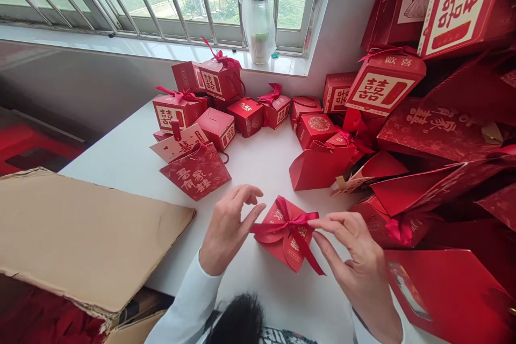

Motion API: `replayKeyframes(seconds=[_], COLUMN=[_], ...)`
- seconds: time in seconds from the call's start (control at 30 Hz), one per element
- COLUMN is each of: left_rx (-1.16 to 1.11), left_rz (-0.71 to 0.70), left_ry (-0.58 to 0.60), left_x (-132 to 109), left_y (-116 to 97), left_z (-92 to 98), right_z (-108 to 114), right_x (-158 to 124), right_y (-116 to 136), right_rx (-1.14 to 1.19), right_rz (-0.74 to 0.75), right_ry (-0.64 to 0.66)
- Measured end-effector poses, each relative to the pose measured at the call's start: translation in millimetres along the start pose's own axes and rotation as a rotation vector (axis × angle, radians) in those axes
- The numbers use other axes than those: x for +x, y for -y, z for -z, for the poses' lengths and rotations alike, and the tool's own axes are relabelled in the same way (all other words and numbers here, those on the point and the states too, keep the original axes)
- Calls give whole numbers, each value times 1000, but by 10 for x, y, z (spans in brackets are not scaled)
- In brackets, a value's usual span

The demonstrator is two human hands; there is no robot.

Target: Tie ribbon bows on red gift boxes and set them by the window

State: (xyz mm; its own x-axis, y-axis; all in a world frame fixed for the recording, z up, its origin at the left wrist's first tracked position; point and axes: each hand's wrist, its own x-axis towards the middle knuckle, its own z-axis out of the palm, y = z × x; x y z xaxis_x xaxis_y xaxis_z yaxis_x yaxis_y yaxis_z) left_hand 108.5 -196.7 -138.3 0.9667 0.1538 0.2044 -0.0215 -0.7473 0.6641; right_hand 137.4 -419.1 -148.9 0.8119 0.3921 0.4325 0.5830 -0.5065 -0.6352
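A small red gift box [282, 244] with a red ribbon bow [291, 223] sits on the white table [266, 164] just in front of me. My left hand [228, 228] pinches the bow's left loop between thumb and forefinger. My right hand [355, 263] pinches the right loop, its other fingers stretched out. The box rests on the table between both hands.
Several finished red boxes [220, 79] cluster at the table's far side under the window. Flat red bags and cartons [435, 129] pile up at the right. A brown cardboard flap [80, 231] lies at left. A wrapped jar [258, 24] stands on the sill.
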Motion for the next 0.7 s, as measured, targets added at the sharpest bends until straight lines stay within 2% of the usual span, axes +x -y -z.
replayKeyframes(seconds=[0.13, 0.4, 0.53, 0.7], left_rx=[-128, -249, -235, -136], left_rz=[-121, -123, -129, -133], left_ry=[104, 175, 144, 17], left_x=[202, 259, 238, 193], left_y=[12, 27, 20, 23], left_z=[-98, -180, -260, -381], right_z=[-130, -304, -321, -339], right_x=[-9, -20, -31, -37], right_y=[110, 92, 105, 132], right_rx=[-143, -216, -221, -223], right_rz=[148, 212, 220, 214], right_ry=[14, 10, -8, -37])
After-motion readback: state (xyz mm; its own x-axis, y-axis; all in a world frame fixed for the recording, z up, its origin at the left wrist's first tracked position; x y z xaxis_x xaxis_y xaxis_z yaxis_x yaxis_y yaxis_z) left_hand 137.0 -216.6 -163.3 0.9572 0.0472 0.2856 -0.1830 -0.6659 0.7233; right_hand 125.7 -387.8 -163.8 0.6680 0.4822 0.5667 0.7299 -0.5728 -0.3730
